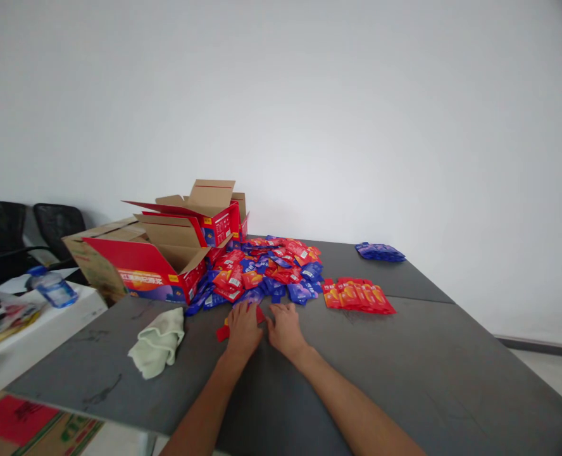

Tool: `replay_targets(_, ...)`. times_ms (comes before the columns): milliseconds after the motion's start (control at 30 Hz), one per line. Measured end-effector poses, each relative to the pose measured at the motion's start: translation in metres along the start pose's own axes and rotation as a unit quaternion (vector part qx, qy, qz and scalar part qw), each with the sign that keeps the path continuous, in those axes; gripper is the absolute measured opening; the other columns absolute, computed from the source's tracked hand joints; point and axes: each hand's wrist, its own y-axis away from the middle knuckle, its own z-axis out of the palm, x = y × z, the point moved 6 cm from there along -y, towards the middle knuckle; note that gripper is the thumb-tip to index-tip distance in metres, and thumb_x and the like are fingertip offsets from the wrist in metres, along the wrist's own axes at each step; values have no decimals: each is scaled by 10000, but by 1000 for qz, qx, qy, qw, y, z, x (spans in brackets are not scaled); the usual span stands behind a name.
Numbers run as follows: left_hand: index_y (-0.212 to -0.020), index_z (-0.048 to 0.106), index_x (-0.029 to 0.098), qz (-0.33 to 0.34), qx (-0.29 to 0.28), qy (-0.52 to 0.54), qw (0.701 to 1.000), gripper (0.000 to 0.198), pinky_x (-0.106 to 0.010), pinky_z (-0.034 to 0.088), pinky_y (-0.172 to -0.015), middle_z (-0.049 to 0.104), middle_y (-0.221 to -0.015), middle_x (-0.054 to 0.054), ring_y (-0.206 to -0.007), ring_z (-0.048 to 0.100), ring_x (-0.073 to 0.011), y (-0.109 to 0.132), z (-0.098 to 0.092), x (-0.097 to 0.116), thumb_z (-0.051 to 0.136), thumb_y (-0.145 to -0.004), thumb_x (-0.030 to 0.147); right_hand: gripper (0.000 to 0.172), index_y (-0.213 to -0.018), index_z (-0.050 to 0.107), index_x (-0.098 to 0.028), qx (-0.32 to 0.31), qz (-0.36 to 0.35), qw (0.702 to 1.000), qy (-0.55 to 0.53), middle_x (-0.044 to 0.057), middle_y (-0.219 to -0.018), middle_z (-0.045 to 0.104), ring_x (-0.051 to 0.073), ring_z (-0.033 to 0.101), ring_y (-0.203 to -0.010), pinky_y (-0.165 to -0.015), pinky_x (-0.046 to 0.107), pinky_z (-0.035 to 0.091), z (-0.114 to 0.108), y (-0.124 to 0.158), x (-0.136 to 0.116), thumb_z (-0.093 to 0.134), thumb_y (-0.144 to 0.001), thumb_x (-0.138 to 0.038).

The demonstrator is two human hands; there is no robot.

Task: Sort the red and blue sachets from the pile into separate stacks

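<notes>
My left hand lies over a red packet, its fingers stretched forward across it. The packet's edges show on both sides of that hand; its middle is hidden. Just to the right, my right hand rests low over the table, thumb apart from the fingers and nothing seen in its grasp. Its fingertips are close to a blue packet at the front of a mixed pile of red and blue packets. Right of the pile, several red packets lie in an overlapping row.
Open red cartons stand left of the pile. A pale cloth lies crumpled near the left edge of the grey table. Stacked blue packets sit at the back right. A bottle stands on a white surface at far left.
</notes>
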Motion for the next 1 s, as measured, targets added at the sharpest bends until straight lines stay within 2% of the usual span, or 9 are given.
replay_targets(167,-1322,500,159,-83,-26,3,996,520,-469,317,-1031,543,-1320,-180,-1238,471,-325,5,-8,-34,537,-827,311,298,-1139,614,-216,-27,21,999,-24,87,-1095,667,236,554,-1010,-827,331,421,25,-5,-19,568,-844,-224)
replay_targets(267,-1342,478,154,-111,-50,12,992,566,-468,359,-982,557,-1281,-182,-1183,508,-338,5,-8,-47,559,-797,284,439,-1263,548,-211,-29,23,999,-39,99,-1197,630,243,548,-1047,-849,341,420,33,-5,-25,581,-826,-233)
replay_targets(367,-1321,501,160,-99,-48,40,993,584,-417,392,-950,558,-1257,-163,-1159,516,-325,2,-8,-47,587,-747,227,557,-1348,488,-192,-39,30,997,-52,116,-1297,577,258,525,-1119,-893,354,414,37,-5,-23,592,-803,-226)
replay_targets(533,-1255,533,142,-7,-6,138,990,602,-358,373,-1014,573,-1213,-131,-1154,520,-261,-6,-7,-26,573,-656,91,639,-1359,491,-159,-63,44,993,-87,136,-1290,573,273,513,-1160,-960,346,390,32,-4,-5,636,-737,-189)
replay_targets(633,-1216,548,147,50,15,191,980,587,-369,381,-1025,585,-1183,-112,-1146,520,-248,-12,-4,-9,532,-637,50,489,-1223,596,-156,-55,41,991,-113,122,-1155,639,247,565,-1081,-932,304,405,16,-1,10,632,-735,-161)
replay_targets(767,-1161,584,165,93,30,244,965,561,-377,440,-959,612,-1047,-86,-1035,560,-225,-18,0,19,436,-646,0,188,-952,678,-193,-76,62,986,-136,63,-922,698,201,631,-878,-779,256,429,-6,7,32,582,-793,-170)
replay_targets(833,-1164,592,167,114,31,263,957,581,-372,456,-946,609,-1034,-86,-1010,567,-219,-21,2,37,414,-642,-17,150,-892,681,-201,-69,82,983,-148,45,-869,704,187,636,-826,-734,244,420,-18,10,45,569,-798,-165)
replay_targets(900,-1180,594,167,132,40,277,951,580,-385,442,-987,596,-1103,-98,-1076,553,-227,-23,1,54,413,-663,-22,158,-887,685,-205,-50,107,979,-164,34,-851,709,181,637,-809,-726,243,414,-30,12,58,573,-785,-160)
replay_targets(1000,-1240,566,171,113,94,288,946,538,-438,367,-1082,546,-1240,-118,-1226,477,-262,-31,-4,71,475,-729,29,141,-868,689,-200,-8,156,966,-205,26,-823,707,183,628,-779,-725,259,414,-46,13,80,583,-773,-190)
